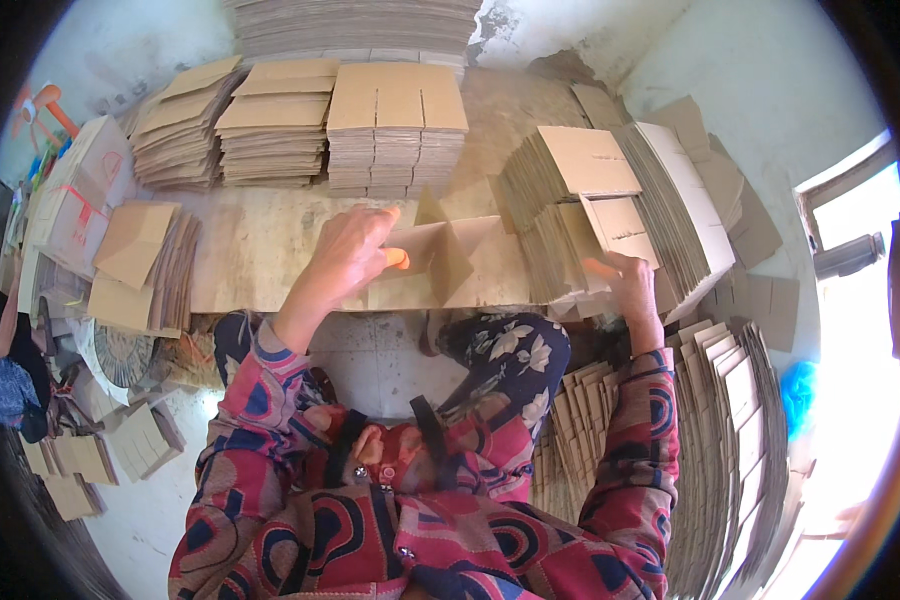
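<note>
Low wooden bench [260, 250] is loaded w/ flat cardboard stacks [395, 130]; folded cardboard piece [445, 255] is laid mid-bench.

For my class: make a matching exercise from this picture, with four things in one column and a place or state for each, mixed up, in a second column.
1. left hand
2. right hand
3. blue bag
4. three flat stacks

A. at the table's far edge
B. on the folded cardboard piece
C. on the floor at the right
D. at the leaning stack

Pairs: 1-B, 2-D, 3-C, 4-A
</note>
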A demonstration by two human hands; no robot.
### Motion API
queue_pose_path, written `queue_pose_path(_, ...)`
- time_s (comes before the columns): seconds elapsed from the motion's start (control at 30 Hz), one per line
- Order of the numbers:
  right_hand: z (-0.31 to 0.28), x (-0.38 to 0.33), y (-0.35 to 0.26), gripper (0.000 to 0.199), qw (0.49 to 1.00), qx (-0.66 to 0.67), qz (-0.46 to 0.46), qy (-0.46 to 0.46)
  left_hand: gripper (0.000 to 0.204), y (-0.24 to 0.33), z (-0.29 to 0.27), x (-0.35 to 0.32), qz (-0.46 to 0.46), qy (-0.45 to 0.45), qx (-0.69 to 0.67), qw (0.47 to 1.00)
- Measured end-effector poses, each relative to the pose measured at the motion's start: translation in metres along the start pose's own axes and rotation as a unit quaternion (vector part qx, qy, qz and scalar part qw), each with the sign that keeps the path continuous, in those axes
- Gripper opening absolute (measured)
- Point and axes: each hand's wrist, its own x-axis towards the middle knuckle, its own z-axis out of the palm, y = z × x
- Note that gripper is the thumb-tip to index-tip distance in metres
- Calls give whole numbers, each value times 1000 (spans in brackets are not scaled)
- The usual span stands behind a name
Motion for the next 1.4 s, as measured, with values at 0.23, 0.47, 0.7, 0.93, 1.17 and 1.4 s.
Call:
queue_pose_path(0.23,-34,-10,-52,56,961,-255,-46,101,46,-18,-29,-24,-55,-2,83,995)
queue_pose_path(0.47,-67,1,-197,57,950,280,28,135,32,-33,-11,-33,-64,32,25,997)
queue_pose_path(0.7,-43,20,-227,56,929,370,-21,1,11,-37,-3,-33,-51,30,-29,998)
queue_pose_path(0.93,-33,35,-245,56,948,315,-10,-43,15,-33,-9,-29,-38,32,-34,998)
queue_pose_path(1.17,-20,47,-244,56,959,266,-69,-72,15,-35,-9,-28,-25,31,-64,997)
queue_pose_path(1.4,62,38,-220,67,955,147,-210,-146,7,-30,-8,-24,-16,42,-27,999)
